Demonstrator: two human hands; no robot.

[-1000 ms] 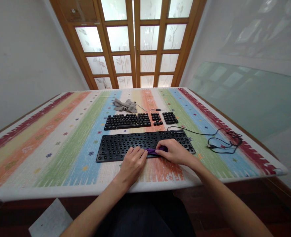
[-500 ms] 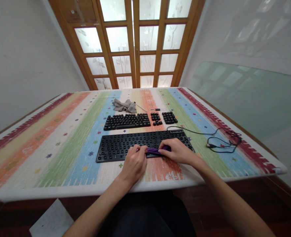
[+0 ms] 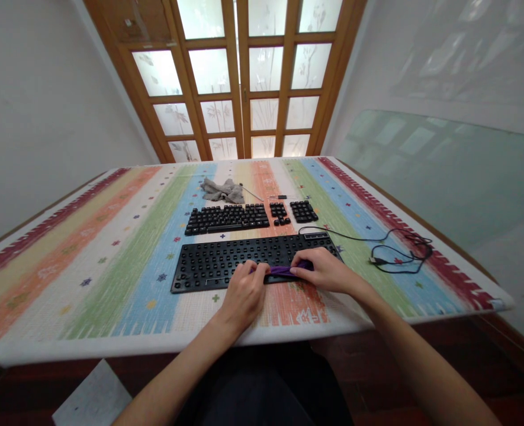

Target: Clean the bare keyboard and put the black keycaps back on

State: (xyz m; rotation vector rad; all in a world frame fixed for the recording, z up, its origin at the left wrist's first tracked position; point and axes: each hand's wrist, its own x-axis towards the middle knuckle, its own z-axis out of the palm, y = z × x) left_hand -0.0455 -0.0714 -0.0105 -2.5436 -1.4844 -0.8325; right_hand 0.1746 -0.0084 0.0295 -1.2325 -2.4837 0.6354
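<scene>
A purple cloth [image 3: 281, 271] is stretched between my two hands over the lower edge of a black keyboard base [image 3: 212, 263]. My left hand [image 3: 246, 291] pinches one end of the cloth, its fingers closed at the base's near side. At the other end, my right hand [image 3: 322, 269] grips the cloth between thumb and fingers. The base has its keycaps off and rows of bare switches show. Behind it lie the loose keycaps in groups: a main block [image 3: 227, 219], a small cluster [image 3: 279, 213] and a number pad block [image 3: 304, 211].
A crumpled grey cloth [image 3: 223, 190] lies behind the keycaps, beside a thin tool with a dark handle [image 3: 282, 197]. The keyboard's black cable [image 3: 404, 254] coils on the right. A striped tablecloth [image 3: 111, 278] covers the table; wooden glazed doors [image 3: 243, 94] stand beyond.
My right hand has shifted slightly to the right, so a bit more of the purple cloth shows between the hands. The view has tilted a little.
</scene>
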